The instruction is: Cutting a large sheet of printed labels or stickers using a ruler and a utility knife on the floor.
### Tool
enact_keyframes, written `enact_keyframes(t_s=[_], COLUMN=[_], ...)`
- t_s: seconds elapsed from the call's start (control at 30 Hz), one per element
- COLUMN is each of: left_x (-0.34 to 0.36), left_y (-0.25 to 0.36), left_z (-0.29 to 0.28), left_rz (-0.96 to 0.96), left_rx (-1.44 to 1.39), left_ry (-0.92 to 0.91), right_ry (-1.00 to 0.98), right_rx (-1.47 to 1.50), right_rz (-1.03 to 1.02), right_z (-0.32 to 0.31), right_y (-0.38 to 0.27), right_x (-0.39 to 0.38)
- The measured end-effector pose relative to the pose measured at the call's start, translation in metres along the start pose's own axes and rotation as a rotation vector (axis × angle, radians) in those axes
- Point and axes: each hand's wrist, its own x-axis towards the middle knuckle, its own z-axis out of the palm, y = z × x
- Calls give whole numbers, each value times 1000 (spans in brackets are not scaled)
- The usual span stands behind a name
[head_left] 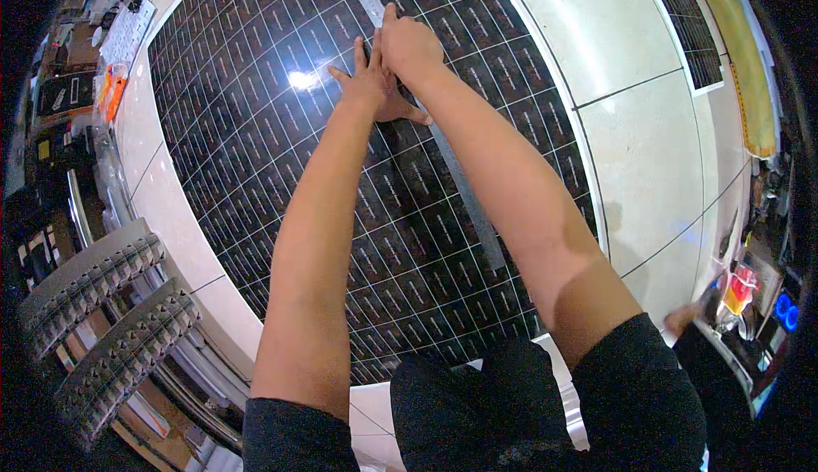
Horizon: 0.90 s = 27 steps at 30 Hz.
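A long metal ruler [469,195] lies aslant across a large black sheet [256,157] printed with a white grid. My left hand [372,90] is spread flat over the ruler, its thumb reaching to the ruler's right side and its other fingers pointing away from me. Just beyond and to the right, my right hand [412,48] rests by the ruler's far part. Its index finger stretches forward along the ruler's edge while the other fingers are curled under. Whatever those fingers may hold is hidden beneath the hand.
Pale floor tiles [630,144] surround the sheet. On the left lie an orange tool [112,90], two grey ridged curved pieces [128,348] and long bars. A yellow roll [740,63] and another dark gridded sheet [686,29] are at the right. My dark-clothed knees [477,404] are at the near edge.
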Motion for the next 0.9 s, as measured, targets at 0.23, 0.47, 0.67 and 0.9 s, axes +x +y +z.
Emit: enact_keyframes(t_s=[0.23,0.47,0.67,0.9], left_x=[8,7,2,-4], left_y=[-5,2,6,12], left_z=[8,7,1,-4], left_rz=[-22,-62,-81,-83], left_rx=[11,-23,-64,-45], left_ry=[41,69,92,89], right_ry=[61,62,2,-67], right_rx=[6,-30,-49,-46], right_rz=[-47,-28,-26,12], right_z=[0,3,-2,-11], right_y=[10,21,34,43], right_x=[-31,-76,-130,-183])
